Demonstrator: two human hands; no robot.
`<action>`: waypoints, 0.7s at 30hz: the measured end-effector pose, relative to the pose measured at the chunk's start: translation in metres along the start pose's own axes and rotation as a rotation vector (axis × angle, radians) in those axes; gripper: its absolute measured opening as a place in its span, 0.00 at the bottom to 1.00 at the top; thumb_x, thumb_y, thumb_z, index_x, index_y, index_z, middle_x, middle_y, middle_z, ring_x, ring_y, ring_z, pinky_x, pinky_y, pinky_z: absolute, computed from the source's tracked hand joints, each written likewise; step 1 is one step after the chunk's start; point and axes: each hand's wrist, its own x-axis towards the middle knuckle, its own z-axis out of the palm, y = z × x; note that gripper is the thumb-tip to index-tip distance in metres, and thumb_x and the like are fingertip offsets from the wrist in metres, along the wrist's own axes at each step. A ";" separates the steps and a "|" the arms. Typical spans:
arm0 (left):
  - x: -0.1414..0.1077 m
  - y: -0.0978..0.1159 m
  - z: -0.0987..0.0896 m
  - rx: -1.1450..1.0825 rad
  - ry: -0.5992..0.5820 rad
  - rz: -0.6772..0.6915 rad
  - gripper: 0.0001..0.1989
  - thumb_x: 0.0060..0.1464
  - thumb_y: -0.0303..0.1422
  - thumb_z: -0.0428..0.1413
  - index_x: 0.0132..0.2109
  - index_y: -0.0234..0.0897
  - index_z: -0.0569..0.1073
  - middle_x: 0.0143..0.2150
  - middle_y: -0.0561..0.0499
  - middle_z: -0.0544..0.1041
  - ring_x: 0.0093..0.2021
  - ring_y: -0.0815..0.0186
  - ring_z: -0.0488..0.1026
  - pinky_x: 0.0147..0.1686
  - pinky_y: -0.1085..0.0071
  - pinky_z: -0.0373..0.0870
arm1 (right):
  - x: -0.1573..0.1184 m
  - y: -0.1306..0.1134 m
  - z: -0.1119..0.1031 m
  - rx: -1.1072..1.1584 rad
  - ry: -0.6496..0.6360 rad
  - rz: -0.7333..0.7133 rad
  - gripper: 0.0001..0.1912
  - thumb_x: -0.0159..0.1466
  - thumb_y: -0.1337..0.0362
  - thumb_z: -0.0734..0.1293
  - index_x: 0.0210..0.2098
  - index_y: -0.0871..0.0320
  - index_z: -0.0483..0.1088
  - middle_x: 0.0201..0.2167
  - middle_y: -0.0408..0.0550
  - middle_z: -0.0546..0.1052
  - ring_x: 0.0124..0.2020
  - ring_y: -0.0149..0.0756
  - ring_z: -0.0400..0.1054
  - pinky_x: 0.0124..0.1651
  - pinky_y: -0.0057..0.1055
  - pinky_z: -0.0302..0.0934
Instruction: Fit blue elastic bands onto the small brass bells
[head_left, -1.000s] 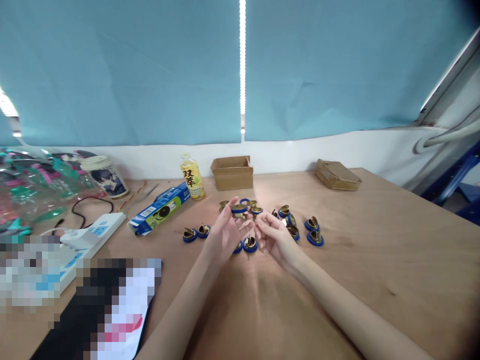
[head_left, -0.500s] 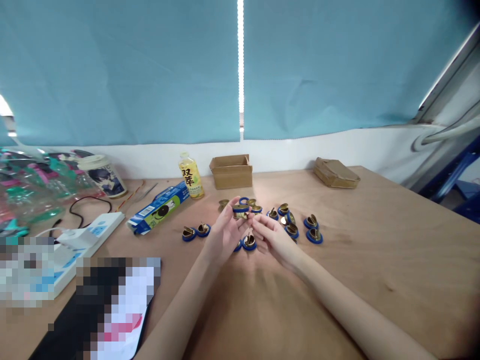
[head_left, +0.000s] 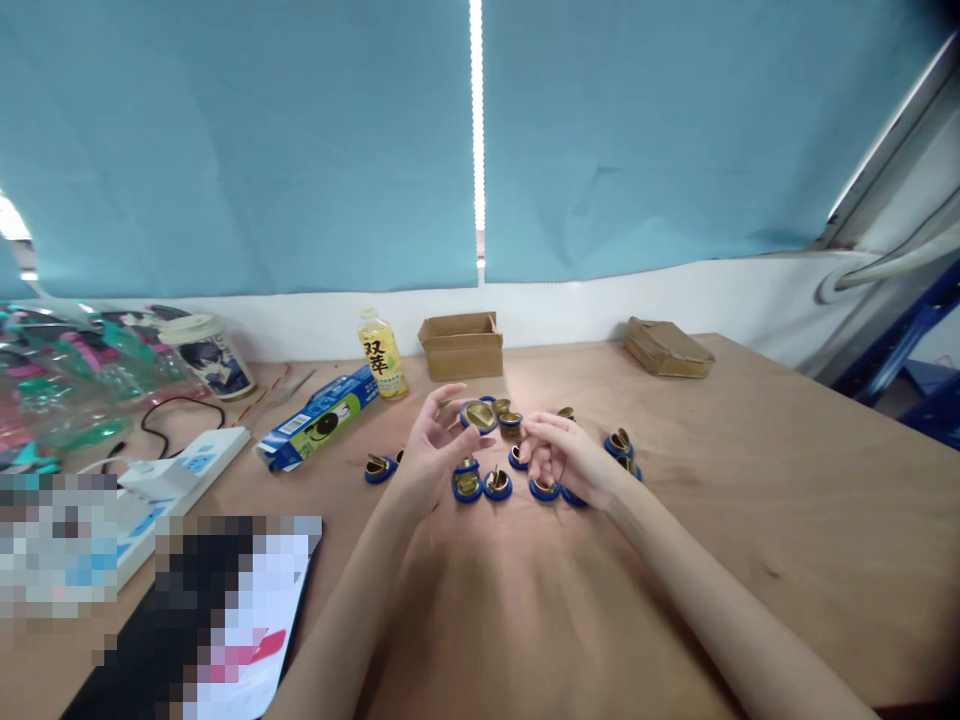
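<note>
My left hand (head_left: pixel 435 440) grips a round brass-coloured piece with a blue rim (head_left: pixel 478 417) between thumb and fingers, raised above the table and tilted toward me. To its right, my right hand (head_left: pixel 561 455) is closed, thumb and fingertips pinched together; whatever they may hold is too small to make out. More blue-rimmed brass pieces lie beneath and around both hands, such as a piece with a raised metal flap (head_left: pixel 497 483) and a pair stacked at the left wrist's side (head_left: pixel 466 485). My right hand hides part of the group.
An open cardboard box (head_left: pixel 461 348), a yellow drink bottle (head_left: pixel 384 355) and a blue carton (head_left: pixel 319 420) stand or lie behind the pieces. A brown package (head_left: pixel 667 348) is at the back right. On the left are a power strip (head_left: pixel 180 480), a patterned cup (head_left: pixel 210 358) and clear spray bottles (head_left: pixel 67 390).
My hands have moved apart, the right one shifting right. The piece in my left hand has turned from edge-on to show its brass face.
</note>
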 end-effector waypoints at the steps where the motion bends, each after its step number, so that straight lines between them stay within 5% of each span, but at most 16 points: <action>1: 0.000 -0.001 -0.001 0.042 -0.006 0.014 0.26 0.49 0.31 0.66 0.53 0.45 0.67 0.47 0.49 0.75 0.46 0.62 0.74 0.45 0.64 0.74 | 0.000 -0.002 -0.001 0.022 0.012 -0.022 0.15 0.58 0.55 0.73 0.32 0.59 0.68 0.23 0.42 0.77 0.18 0.25 0.70 0.18 0.17 0.60; 11: -0.002 -0.008 0.005 0.272 -0.231 -0.019 0.20 0.49 0.27 0.65 0.48 0.38 0.70 0.44 0.48 0.74 0.41 0.66 0.71 0.37 0.72 0.68 | 0.000 0.003 0.003 0.050 -0.051 -0.092 0.15 0.57 0.55 0.74 0.30 0.59 0.70 0.18 0.36 0.71 0.15 0.20 0.63 0.19 0.16 0.58; 21: -0.001 -0.007 0.005 0.309 -0.225 -0.022 0.21 0.48 0.27 0.66 0.49 0.38 0.70 0.44 0.48 0.74 0.42 0.66 0.71 0.37 0.72 0.68 | 0.001 0.006 0.001 -0.071 -0.051 -0.096 0.13 0.59 0.56 0.73 0.31 0.59 0.71 0.22 0.40 0.75 0.20 0.25 0.69 0.24 0.20 0.63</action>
